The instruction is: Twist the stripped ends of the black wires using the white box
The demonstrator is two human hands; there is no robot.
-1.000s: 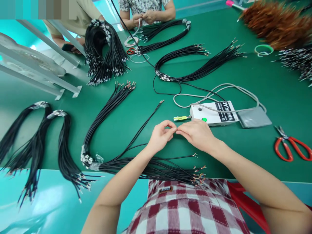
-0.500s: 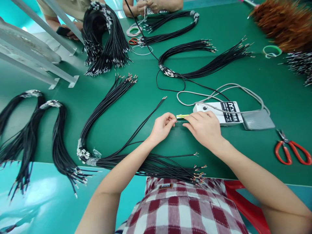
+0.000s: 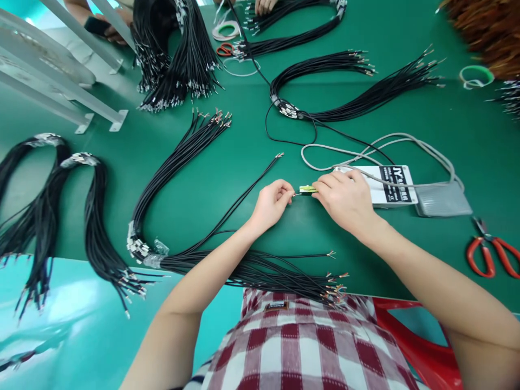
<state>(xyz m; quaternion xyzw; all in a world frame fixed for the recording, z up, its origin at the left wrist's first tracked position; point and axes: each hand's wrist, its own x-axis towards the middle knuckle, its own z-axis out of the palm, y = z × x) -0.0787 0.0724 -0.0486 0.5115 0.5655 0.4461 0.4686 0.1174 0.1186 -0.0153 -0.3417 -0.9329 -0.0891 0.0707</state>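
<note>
My left hand (image 3: pixel 271 203) pinches the end of a thin wire near the middle of the green table. Close on its right, my right hand (image 3: pixel 345 197) holds a small yellow-green piece (image 3: pixel 307 189) between thumb and fingers, with the wire tip at or just before its left end. Behind my right hand lies a white box (image 3: pixel 390 184) with a black label. Under my left forearm runs a bundle of black cables (image 3: pixel 260 268) with stripped ends, tied near its left bend. Two cables from it reach up behind my left hand.
Red-handled pliers (image 3: pixel 487 246) and a grey pedal (image 3: pixel 442 199) lie on the right. More black cable bundles (image 3: pixel 357 100) lie farther back and left. Metal legs (image 3: pixel 73 86) stand at the left; another person's hand (image 3: pixel 266 5) is at the far edge.
The whole view has shifted slightly. My right hand has closed its thumb in around the yellow-green piece, and the wire now meets its left end.
</note>
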